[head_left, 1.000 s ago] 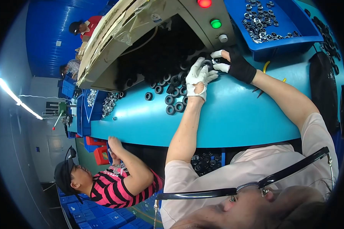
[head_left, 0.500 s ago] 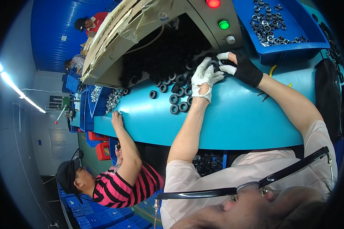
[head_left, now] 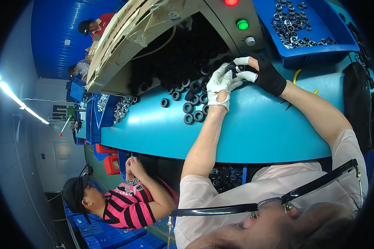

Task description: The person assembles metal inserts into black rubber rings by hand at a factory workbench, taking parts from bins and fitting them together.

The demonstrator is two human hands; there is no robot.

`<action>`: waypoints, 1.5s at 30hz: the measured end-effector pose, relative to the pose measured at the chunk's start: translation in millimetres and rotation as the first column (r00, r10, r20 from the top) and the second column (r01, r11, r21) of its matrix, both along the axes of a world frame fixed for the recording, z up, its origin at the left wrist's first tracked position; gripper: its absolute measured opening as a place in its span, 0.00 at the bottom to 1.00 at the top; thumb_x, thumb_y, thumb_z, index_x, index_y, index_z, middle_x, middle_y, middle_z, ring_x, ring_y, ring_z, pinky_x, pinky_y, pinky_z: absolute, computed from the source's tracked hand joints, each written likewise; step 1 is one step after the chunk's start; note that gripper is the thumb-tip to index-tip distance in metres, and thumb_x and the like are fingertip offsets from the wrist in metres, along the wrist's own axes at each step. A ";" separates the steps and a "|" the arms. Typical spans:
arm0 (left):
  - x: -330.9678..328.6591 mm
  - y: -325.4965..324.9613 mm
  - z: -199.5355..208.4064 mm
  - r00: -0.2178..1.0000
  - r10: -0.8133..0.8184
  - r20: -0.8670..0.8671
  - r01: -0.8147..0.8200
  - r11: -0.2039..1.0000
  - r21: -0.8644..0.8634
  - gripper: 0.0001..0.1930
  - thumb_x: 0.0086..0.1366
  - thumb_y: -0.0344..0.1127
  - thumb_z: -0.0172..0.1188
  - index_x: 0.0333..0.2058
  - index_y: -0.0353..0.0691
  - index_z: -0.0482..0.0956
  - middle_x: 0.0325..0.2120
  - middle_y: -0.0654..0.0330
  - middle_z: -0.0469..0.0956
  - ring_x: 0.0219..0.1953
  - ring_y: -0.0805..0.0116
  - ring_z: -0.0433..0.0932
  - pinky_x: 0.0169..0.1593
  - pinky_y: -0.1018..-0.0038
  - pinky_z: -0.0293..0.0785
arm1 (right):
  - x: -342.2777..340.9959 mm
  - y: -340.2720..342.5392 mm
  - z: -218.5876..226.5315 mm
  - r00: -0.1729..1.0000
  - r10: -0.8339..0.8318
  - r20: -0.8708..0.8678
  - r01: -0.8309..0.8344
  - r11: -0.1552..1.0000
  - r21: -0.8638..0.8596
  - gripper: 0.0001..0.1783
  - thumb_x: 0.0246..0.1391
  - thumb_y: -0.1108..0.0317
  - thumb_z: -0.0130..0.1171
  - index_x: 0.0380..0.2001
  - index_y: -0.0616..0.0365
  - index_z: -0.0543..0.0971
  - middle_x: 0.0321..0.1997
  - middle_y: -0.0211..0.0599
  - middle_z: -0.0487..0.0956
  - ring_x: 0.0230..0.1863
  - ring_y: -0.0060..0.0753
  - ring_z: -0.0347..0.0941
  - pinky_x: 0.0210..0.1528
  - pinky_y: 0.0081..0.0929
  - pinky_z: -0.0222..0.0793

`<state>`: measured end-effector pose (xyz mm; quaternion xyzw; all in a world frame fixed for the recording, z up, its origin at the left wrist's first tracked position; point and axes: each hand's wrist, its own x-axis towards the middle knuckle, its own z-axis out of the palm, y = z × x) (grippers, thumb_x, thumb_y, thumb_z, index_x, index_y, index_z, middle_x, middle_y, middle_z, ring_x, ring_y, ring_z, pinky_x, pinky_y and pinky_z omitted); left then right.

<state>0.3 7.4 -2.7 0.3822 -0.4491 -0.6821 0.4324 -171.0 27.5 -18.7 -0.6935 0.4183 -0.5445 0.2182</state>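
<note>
My left hand (head_left: 220,86), in a white glove, pinches a black rubber ring (head_left: 230,68) in front of the machine's opening. From the right, my right hand (head_left: 265,76), in a black glove with white-wrapped fingertips, holds a small shiny metal hub (head_left: 239,69) against the ring. Whether the hub sits inside the ring is hidden by the fingers. Just left of my left hand, several loose black rubber rings (head_left: 188,108) lie on the blue-green table (head_left: 257,133).
A boxy machine (head_left: 247,29) with a dark opening full of rings stands beyond my hands. At the right are a blue bin (head_left: 316,52) of metal hubs and yellow-handled pliers (head_left: 296,76). A co-worker (head_left: 129,199) in a striped shirt sits at the left, near more bins (head_left: 96,120).
My hands stay in nearly the same place, and the metal hub shows more between them. The co-worker's arm has drawn back from the table, bringing both their hands together.
</note>
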 end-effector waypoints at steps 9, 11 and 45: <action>0.4 2.5 -3.5 0.997 -0.058 -0.043 0.057 0.998 -0.021 0.20 0.66 0.35 0.51 0.53 0.29 0.65 0.42 0.53 0.73 0.38 0.66 0.77 0.42 0.70 0.78 | 5.7 7.1 8.4 0.983 -0.044 -0.177 0.018 0.989 -0.147 0.18 0.43 0.70 0.64 0.41 0.58 0.77 0.38 0.44 0.77 0.37 0.44 0.75 0.38 0.30 0.72; 0.1 5.1 -5.0 0.998 -0.063 -0.018 0.061 0.995 -0.075 0.19 0.66 0.35 0.52 0.51 0.29 0.68 0.37 0.57 0.74 0.39 0.69 0.76 0.42 0.70 0.78 | 7.4 11.7 12.0 0.951 -0.075 -0.301 0.015 0.981 -0.196 0.17 0.43 0.70 0.64 0.40 0.57 0.77 0.37 0.44 0.77 0.36 0.44 0.75 0.37 0.30 0.72; -6.2 13.6 -6.9 0.982 0.040 0.184 0.036 0.920 -0.390 0.10 0.55 0.25 0.64 0.34 0.30 0.73 0.30 0.56 0.78 0.32 0.74 0.76 0.40 0.80 0.72 | 6.1 10.1 10.9 0.989 0.140 -0.039 -0.122 0.945 0.302 0.22 0.38 0.67 0.69 0.30 0.60 0.65 0.25 0.40 0.72 0.29 0.27 0.70 0.32 0.27 0.66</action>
